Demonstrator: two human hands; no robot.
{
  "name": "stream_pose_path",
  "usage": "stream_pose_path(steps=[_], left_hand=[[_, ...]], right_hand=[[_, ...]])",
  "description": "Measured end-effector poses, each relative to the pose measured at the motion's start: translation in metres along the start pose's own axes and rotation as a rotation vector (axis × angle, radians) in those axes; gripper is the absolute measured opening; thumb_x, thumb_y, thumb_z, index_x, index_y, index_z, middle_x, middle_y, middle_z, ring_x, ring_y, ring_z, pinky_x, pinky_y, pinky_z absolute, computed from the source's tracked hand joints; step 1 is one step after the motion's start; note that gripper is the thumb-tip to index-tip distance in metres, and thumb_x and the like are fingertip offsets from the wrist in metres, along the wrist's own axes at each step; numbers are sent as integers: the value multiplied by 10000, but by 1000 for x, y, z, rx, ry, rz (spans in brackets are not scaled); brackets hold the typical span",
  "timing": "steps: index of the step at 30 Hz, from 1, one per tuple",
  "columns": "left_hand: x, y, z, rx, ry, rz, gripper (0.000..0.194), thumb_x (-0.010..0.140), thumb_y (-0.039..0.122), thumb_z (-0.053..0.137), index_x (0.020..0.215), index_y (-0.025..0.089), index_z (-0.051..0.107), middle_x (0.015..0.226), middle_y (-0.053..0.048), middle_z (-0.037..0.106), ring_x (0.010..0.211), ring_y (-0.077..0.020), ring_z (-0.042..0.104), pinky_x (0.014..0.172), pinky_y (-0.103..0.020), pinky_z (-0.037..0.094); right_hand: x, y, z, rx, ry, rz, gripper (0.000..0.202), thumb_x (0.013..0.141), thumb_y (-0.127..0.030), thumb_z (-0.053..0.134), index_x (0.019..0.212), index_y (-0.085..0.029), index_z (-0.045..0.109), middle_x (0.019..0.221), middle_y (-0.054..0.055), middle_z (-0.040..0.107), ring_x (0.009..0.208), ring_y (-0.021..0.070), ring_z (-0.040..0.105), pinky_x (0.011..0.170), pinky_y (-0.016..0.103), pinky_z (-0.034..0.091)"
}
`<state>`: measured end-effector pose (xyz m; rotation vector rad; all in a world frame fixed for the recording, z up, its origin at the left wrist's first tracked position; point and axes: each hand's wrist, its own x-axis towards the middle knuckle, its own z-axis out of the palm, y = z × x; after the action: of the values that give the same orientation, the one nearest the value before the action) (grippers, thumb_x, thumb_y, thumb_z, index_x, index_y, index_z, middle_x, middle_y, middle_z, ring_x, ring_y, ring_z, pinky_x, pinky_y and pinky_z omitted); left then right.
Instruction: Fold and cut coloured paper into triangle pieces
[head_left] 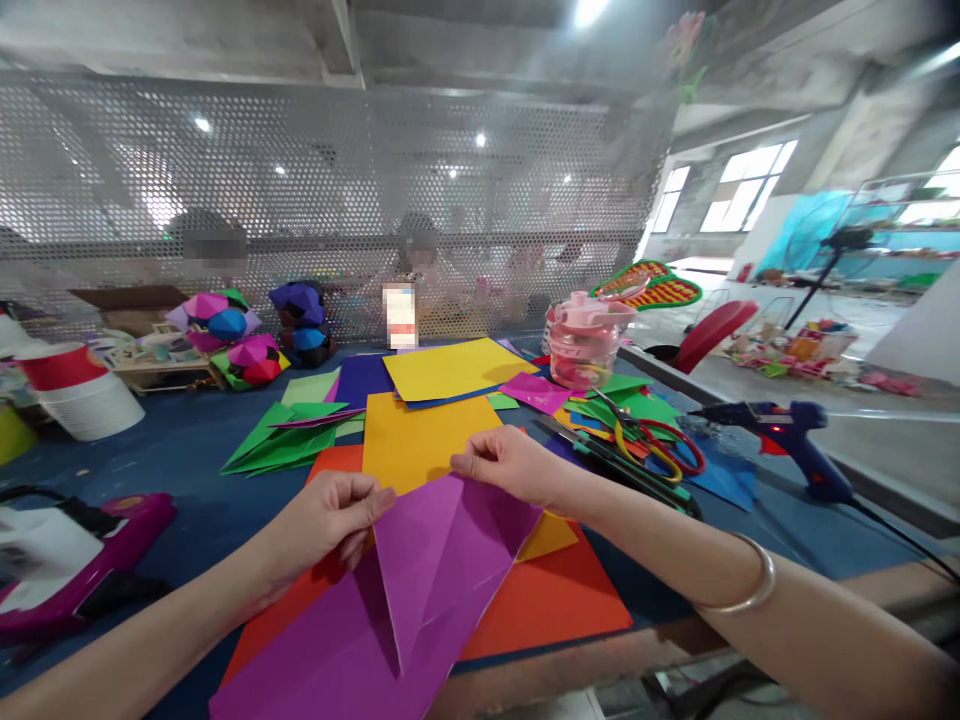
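Between my two hands is a sheet of purple paper (442, 570) with creases and a folded flap along its upper part. My left hand (341, 510) pinches its upper left corner between thumb and fingers. At the top edge, my right hand (510, 462) grips the paper the same way; a bangle circles that wrist. Below the purple paper lie an orange-red sheet (555, 605) and a yellow-orange sheet (412, 440). The purple paper's lower part reaches past the bottom of the view.
Green folded paper (292, 440) lies left. At right are scissors (667, 445), a black-green cutter (615, 465), a pink jug (585, 340) and a glue gun (787, 440) with its red light on. A magenta iron-like tool (127, 545) and paper cups (79, 390) stand left.
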<state>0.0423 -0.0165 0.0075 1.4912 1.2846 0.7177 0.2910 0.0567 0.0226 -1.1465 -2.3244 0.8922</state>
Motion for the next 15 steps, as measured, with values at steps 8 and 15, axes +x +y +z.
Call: stream_pose_path(steps=[8, 15], left_hand=[[-19, -4, 11, 720, 224, 753, 242, 1029, 290, 492, 1239, 255, 605, 1186, -45, 683, 1095, -190, 641, 941, -289, 501], [-24, -8, 25, 942, -50, 863, 406, 1024, 274, 512, 1430, 262, 518, 1371, -57, 646, 1270, -210, 597, 1078, -337, 501]], right_hand=[[1, 9, -7, -298, -14, -58, 318, 944, -301, 578, 655, -170, 569, 670, -7, 589, 634, 119, 479, 589, 263, 259], [-7, 1, -1, -446, 61, -70, 131, 914, -290, 649, 850, -182, 686, 853, 40, 705, 781, 170, 611, 664, 260, 343]])
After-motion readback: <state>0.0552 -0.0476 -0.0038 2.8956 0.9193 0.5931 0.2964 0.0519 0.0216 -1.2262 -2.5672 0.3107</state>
